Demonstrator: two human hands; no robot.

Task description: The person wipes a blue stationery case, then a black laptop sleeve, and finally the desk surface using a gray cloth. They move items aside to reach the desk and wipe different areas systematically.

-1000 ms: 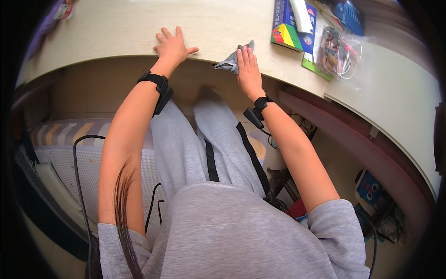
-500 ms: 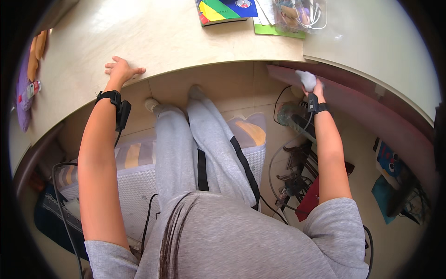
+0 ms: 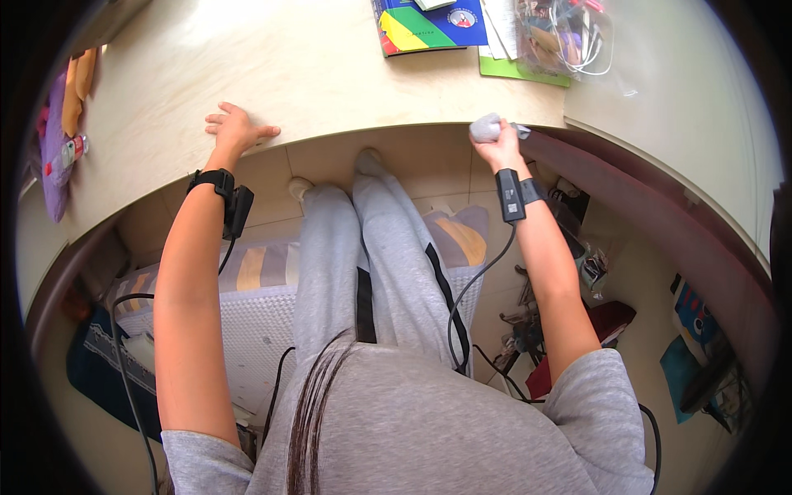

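Observation:
My left hand (image 3: 234,130) rests on the pale tabletop (image 3: 322,74) close to its curved front edge, fingers spread and holding nothing. On the right, my right hand (image 3: 500,150) is closed round a crumpled light grey cloth (image 3: 485,127). Part of the cloth sticks out beyond the fingers on both sides; its exact kind cannot be made out. That hand is at the table's front edge, near the corner where the white surface begins. Black devices are strapped to both wrists.
A blue, green and yellow book (image 3: 429,31) lies at the far side, beside a green sheet (image 3: 528,71) and a clear bag (image 3: 565,37) with white cables. A purple cloth item (image 3: 58,177) hangs at the left edge. Below are a striped cushioned seat (image 3: 247,268) and loose black cables (image 3: 476,285).
My right hand has come up and leftward with the grey cloth, from beside the dark red panel to the table edge. My left hand stays on the tabletop; the whole view has shifted slightly.

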